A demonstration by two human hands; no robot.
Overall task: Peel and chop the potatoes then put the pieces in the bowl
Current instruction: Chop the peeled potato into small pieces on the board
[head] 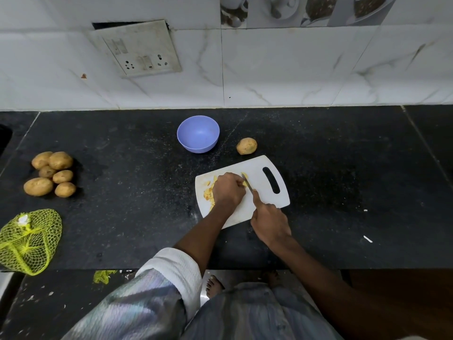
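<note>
At the centre of the frame a white cutting board (264, 190) lies tilted on the black worktop (134, 217), its handle slot toward the right. The left hand (228, 190) rests on the board with fingers curled over a pale yellow potato piece (244, 184), holding it down. The right hand (269, 222), just below and right of it, grips the handle of a knife (248, 183), index finger stretched along the top; the blade points up and left and meets the potato piece beside the left fingers. Yellow potato peelings and slices (208, 192) lie scattered on the left part of the board, partly hidden by the left hand.

Above the board, near the wall, stands a light purple bowl (198, 133); nothing can be seen inside it. Just right of it, 1 unpeeled potato (246, 146) sits on the worktop, close to the board's upper edge. At the left of the frame, well apart, is a cluster of 6 unpeeled potatoes (52, 174), and below them a yellow mesh bag (29, 241) lies at the worktop's near edge.
</note>
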